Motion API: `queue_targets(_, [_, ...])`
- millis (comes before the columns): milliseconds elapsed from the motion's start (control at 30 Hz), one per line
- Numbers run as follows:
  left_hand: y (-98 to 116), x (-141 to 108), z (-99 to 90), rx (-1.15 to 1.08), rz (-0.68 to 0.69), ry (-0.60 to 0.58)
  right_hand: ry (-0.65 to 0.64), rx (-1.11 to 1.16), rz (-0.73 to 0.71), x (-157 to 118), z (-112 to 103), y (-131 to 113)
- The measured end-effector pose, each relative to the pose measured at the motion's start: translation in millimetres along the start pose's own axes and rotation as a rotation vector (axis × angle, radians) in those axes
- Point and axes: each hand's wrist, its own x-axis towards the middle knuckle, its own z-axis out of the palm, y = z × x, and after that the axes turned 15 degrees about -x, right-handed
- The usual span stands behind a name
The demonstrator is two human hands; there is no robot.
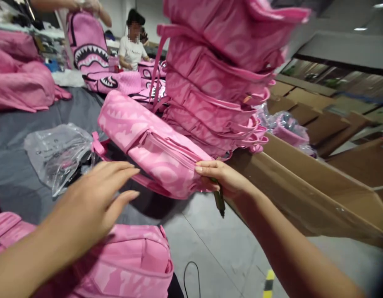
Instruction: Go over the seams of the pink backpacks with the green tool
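A pink camouflage backpack [157,145] lies on its side in front of me, its zipped pocket facing up and its strap hanging below. My right hand [224,174] pinches the end of this backpack near the zipper. A dark slim tool with a narrow tip [220,203] sticks out beneath that hand; its kind is unclear. To the left, my left hand [98,196] is open, fingers stretched toward the backpack with a gap between. Under my left forearm rests another pink backpack [132,260].
A tall stack of pink backpacks [210,82] rises behind. A clear plastic bag [61,153] lies on the dark table cover [82,111]. Cardboard boxes [318,178] stand at right. Across the table are a person [132,49] and shark-mouth backpacks [89,41], one touched by another person's hands.
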Motion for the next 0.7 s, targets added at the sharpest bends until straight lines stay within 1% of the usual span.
queue_targets(67, [14,35,30.1,-0.025,0.048,-0.042,0.008,0.051,-0.026,-11,-3,6])
queue_targets(100, [19,45,45.8,-0.034,0.056,-0.049,0.011,0.073,-0.035,-17,-6,9])
queue_targets(167, [29,55,73.0,-0.029,0.056,-0.047,0.013,0.107,-0.045,-26,-12,13])
queue_targets(233, [37,54,91.0,0.001,0.065,-0.033,0.009,0.131,-0.048,-32,-19,15])
queue_targets(300, [44,52,100.8,0.035,0.080,-0.015,0.006,0.151,-0.047,-35,-26,16])
queue_targets(367, [52,51,106.3,0.056,0.104,-0.002,0.002,0.167,-0.047,-35,-31,17])
queue_targets(533, [68,59,116.9,0.079,0.159,0.006,-0.023,0.153,-0.073,-33,-37,20])
queue_targets(700, [77,61,124.5,0.048,0.200,0.016,-0.008,0.168,-0.081,-35,-39,19])
